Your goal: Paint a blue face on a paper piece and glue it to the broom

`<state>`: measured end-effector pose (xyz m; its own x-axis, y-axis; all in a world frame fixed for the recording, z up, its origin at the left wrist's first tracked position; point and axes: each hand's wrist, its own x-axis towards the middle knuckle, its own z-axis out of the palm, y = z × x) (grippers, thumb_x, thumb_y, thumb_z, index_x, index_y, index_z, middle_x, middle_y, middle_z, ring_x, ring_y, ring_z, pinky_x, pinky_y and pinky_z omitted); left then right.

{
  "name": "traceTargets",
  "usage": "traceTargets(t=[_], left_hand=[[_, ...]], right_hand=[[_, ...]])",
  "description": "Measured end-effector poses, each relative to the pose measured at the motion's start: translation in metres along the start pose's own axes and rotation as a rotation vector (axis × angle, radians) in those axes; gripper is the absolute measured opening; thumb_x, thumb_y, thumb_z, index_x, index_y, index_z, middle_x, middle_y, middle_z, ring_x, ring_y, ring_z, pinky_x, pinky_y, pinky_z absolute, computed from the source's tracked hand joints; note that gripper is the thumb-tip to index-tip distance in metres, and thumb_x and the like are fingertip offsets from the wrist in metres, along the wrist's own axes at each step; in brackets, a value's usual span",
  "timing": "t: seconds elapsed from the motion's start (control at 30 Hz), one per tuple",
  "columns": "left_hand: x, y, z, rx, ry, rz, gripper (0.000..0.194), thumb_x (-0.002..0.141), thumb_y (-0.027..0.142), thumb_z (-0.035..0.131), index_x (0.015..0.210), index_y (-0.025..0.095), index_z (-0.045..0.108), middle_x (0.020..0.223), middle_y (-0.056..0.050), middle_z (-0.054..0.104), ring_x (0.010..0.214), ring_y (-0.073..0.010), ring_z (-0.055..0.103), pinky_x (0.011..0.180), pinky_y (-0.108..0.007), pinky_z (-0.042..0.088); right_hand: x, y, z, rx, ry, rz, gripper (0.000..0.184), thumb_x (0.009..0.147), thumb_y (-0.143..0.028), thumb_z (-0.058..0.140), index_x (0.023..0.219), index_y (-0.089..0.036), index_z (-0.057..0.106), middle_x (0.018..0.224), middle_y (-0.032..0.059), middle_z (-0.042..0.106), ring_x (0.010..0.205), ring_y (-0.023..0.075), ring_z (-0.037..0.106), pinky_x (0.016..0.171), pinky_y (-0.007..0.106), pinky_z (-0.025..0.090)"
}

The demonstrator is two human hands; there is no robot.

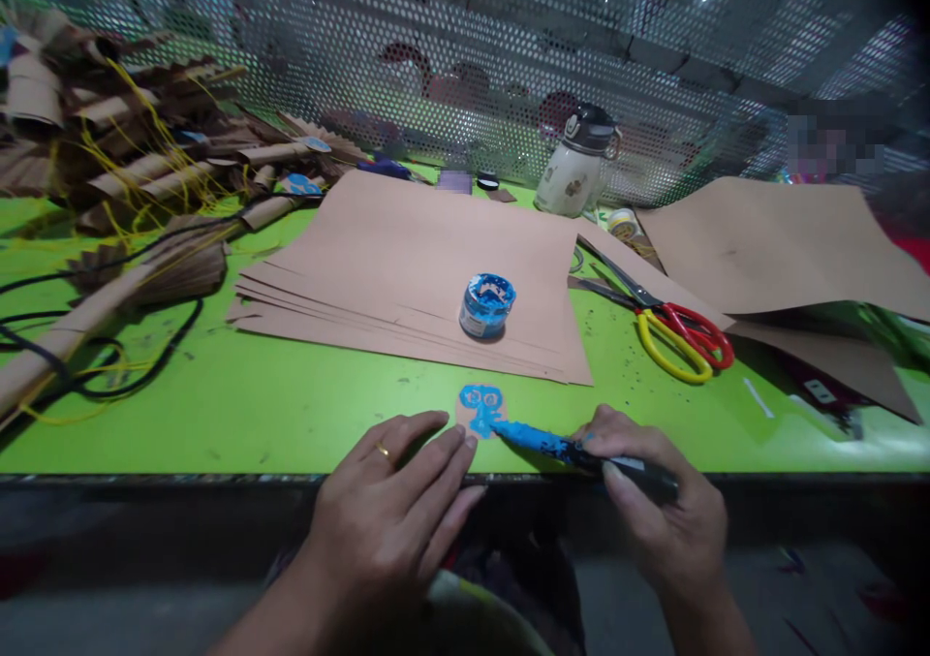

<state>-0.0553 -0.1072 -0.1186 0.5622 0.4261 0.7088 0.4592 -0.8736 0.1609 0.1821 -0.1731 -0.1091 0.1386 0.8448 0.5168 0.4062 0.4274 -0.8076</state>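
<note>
A small brown paper cutout [463, 414] with a blue painted shape and two ring-like eyes lies near the table's front edge. Fingertips of my left hand [392, 491] rest on its lower left side, the fingers stretched out and a ring on one. My right hand [661, 501] grips a black marker [639, 477] whose front part is coated in blue paint. Its tip touches the blue shape on the right. Behind the cutout, an open jar of blue paint [485, 309] stands on a stack of brown paper sheets [407, 249].
Scissors [672, 341] with red and yellow handles lie right of the stack. More brown paper [785, 249] is at far right. A bottle [571, 167] stands before a perforated metal screen [465, 46]. Rolled paper pieces with yellow strings [138, 142] and a black cord [181, 341] occupy the left.
</note>
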Motion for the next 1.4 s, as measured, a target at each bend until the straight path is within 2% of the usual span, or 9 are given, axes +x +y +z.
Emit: traceTargets(t=[0.1, 0.3, 0.5, 0.67, 0.87, 1.13, 1.4], left_hand=[[0.000, 0.000, -0.001, -0.001, 0.007, 0.003, 0.024, 0.085, 0.014, 0.069, 0.109, 0.009, 0.070, 0.105, -0.010, 0.075, 0.105, -0.0277, 0.064, 0.086, -0.041, 0.054], [0.001, 0.001, -0.002, -0.001, 0.017, -0.004, 0.023, 0.087, 0.015, 0.068, 0.109, 0.010, 0.070, 0.104, -0.008, 0.075, 0.105, -0.0266, 0.065, 0.087, -0.040, 0.053], [0.001, 0.001, -0.002, 0.007, 0.016, -0.001, 0.022, 0.087, 0.016, 0.067, 0.108, 0.011, 0.070, 0.104, -0.008, 0.076, 0.103, -0.0268, 0.065, 0.085, -0.040, 0.054], [0.000, 0.001, -0.002, 0.002, 0.016, 0.009, 0.023, 0.086, 0.016, 0.068, 0.108, 0.009, 0.070, 0.105, -0.008, 0.075, 0.104, -0.0269, 0.064, 0.085, -0.041, 0.054], [0.000, 0.000, -0.001, -0.001, 0.004, 0.010, 0.025, 0.086, 0.016, 0.069, 0.110, 0.008, 0.070, 0.106, -0.009, 0.075, 0.105, -0.0275, 0.063, 0.086, -0.042, 0.053], [0.004, 0.001, -0.002, -0.006, 0.013, 0.009, 0.023, 0.087, 0.015, 0.068, 0.108, 0.009, 0.070, 0.105, -0.008, 0.075, 0.104, -0.0271, 0.063, 0.086, -0.041, 0.053], [0.000, 0.000, -0.003, -0.017, 0.014, 0.009, 0.024, 0.087, 0.015, 0.068, 0.109, 0.008, 0.070, 0.106, -0.009, 0.074, 0.106, -0.0275, 0.061, 0.086, -0.041, 0.052]], right_hand=[[0.000, 0.000, 0.000, 0.039, -0.049, -0.011, 0.023, 0.089, -0.009, 0.056, 0.101, -0.025, 0.068, 0.083, 0.0049, 0.066, 0.084, 0.0220, 0.063, 0.067, 0.034, 0.051], [-0.001, -0.001, -0.002, -0.020, 0.015, 0.031, 0.020, 0.090, -0.011, 0.056, 0.098, -0.025, 0.068, 0.083, 0.0042, 0.065, 0.084, 0.0209, 0.063, 0.071, 0.035, 0.051], [0.001, -0.004, 0.002, -0.005, -0.034, 0.000, 0.020, 0.089, -0.011, 0.058, 0.098, -0.024, 0.068, 0.081, 0.0048, 0.067, 0.081, 0.0221, 0.065, 0.068, 0.036, 0.053], [-0.001, -0.001, 0.000, -0.040, 0.040, 0.028, 0.018, 0.089, -0.012, 0.059, 0.096, -0.024, 0.069, 0.083, 0.0047, 0.067, 0.085, 0.0224, 0.064, 0.076, 0.039, 0.052], [0.000, -0.001, 0.000, -0.028, -0.044, 0.010, 0.021, 0.089, -0.010, 0.057, 0.099, -0.025, 0.068, 0.081, 0.0040, 0.065, 0.083, 0.0212, 0.063, 0.067, 0.033, 0.051], [0.005, -0.007, 0.002, 0.016, -0.068, 0.001, 0.024, 0.089, -0.009, 0.055, 0.100, -0.027, 0.067, 0.078, 0.0017, 0.064, 0.074, 0.0186, 0.062, 0.061, 0.030, 0.049], [-0.002, 0.003, -0.005, -0.011, 0.017, 0.045, 0.019, 0.091, -0.012, 0.057, 0.099, -0.025, 0.068, 0.085, 0.0020, 0.064, 0.088, 0.0184, 0.060, 0.076, 0.031, 0.049]])
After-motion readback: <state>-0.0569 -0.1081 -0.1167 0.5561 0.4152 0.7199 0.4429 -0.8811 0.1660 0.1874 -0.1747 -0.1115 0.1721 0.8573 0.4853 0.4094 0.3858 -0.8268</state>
